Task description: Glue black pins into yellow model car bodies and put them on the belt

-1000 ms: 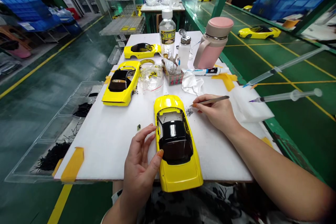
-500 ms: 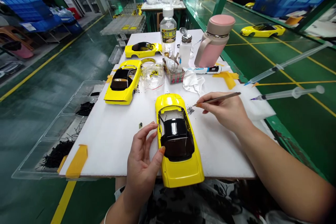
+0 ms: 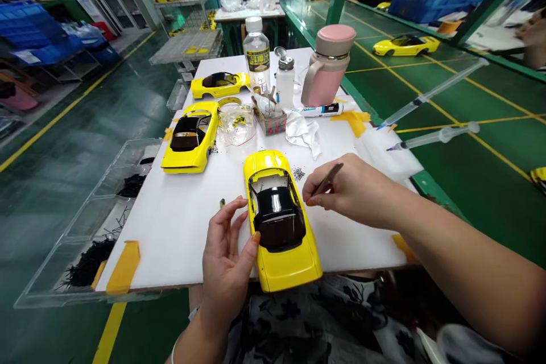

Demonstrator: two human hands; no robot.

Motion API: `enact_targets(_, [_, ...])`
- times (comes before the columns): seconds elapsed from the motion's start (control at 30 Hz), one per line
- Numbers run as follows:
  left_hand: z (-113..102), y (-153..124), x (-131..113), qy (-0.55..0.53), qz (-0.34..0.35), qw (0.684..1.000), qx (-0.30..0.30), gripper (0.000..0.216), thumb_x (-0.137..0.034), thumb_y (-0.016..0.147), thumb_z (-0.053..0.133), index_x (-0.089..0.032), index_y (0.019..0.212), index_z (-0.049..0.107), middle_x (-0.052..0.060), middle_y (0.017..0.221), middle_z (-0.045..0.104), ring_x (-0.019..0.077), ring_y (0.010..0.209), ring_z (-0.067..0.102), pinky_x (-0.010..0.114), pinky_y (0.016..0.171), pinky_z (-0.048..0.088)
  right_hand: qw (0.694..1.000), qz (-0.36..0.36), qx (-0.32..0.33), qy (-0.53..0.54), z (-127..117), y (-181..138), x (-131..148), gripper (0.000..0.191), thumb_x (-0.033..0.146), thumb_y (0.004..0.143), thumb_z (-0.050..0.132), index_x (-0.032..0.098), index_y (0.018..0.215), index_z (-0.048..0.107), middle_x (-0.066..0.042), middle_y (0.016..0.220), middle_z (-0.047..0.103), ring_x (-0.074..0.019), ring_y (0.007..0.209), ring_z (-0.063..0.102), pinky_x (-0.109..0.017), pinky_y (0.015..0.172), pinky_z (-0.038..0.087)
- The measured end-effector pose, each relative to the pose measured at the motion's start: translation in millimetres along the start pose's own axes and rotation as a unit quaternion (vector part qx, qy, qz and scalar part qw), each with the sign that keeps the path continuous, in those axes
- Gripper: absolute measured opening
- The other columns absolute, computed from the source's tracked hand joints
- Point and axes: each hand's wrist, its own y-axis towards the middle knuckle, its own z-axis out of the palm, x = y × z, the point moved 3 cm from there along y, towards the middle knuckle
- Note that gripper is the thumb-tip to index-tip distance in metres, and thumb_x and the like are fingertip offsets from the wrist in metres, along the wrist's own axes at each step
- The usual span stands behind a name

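A yellow model car [image 3: 279, 222] with a black roof lies lengthwise on the white board [image 3: 187, 210], its tail over the near edge. My left hand [image 3: 226, 256] steadies its left flank, fingers spread, thumb on the car's side. My right hand [image 3: 347, 187] pinches metal tweezers [image 3: 327, 177], their tips lowered close to the car's right side. A small heap of tiny black parts [image 3: 298, 173] lies just beyond the tweezers.
Two more yellow car bodies [image 3: 190, 136] [image 3: 219, 84] sit at the back left. A pink flask [image 3: 326, 65], bottles [image 3: 257, 54], a white cloth [image 3: 303, 132] and syringes [image 3: 435, 136] stand behind. A clear tray with black parts [image 3: 89, 222] adjoins the board's left side.
My right hand has pulled the tweezers back from the heap of black parts toward the car's right side, tips angled down. The left hand stays on the car.
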Motion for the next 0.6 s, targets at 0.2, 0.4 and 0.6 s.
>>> enact_targets(0.2, [-0.2, 0.1, -0.9, 0.005, 0.002, 1.000, -0.005, 0.046, -0.027, 0.091, 0.077, -0.029, 0.134, 0.061, 0.009, 0.149, 0.058, 0.0278, 0.148, 0.051, 0.044, 0.123, 0.045, 1.000, -0.010, 0.011, -0.013, 1.5, 0.1, 6.6, 0.026, 0.000, 0.069, 0.068, 0.024, 0.062, 0.075, 0.006, 0.055, 0.070, -0.0122, 0.048, 0.062, -0.025, 0.052, 0.044])
enact_targets(0.4, [0.2, -0.3, -1.8, 0.004, 0.006, 1.000, -0.001, 0.046, -0.025, 0.092, 0.076, -0.032, 0.135, 0.062, 0.007, 0.148, 0.059, 0.0239, 0.146, 0.052, 0.037, 0.121, 0.046, 1.000, -0.001, 0.014, -0.026, 3.6, 0.8, 6.8, 0.032, -0.008, 0.068, 0.069, 0.022, 0.061, 0.075, 0.006, 0.056, 0.070, -0.0113, 0.050, 0.061, -0.025, 0.054, 0.043])
enact_targets(0.6, [0.5, 0.5, -0.8, 0.000, 0.012, 1.000, 0.006, 0.046, -0.023, 0.093, 0.075, -0.032, 0.136, 0.061, 0.006, 0.148, 0.060, 0.0220, 0.146, 0.053, 0.034, 0.121, 0.046, 0.999, -0.013, 0.010, -0.031, 4.0, 0.8, 6.3, 0.032, -0.008, 0.068, 0.068, 0.022, 0.063, 0.076, 0.006, 0.060, 0.073, -0.0117, 0.052, 0.065, -0.024, 0.055, 0.046])
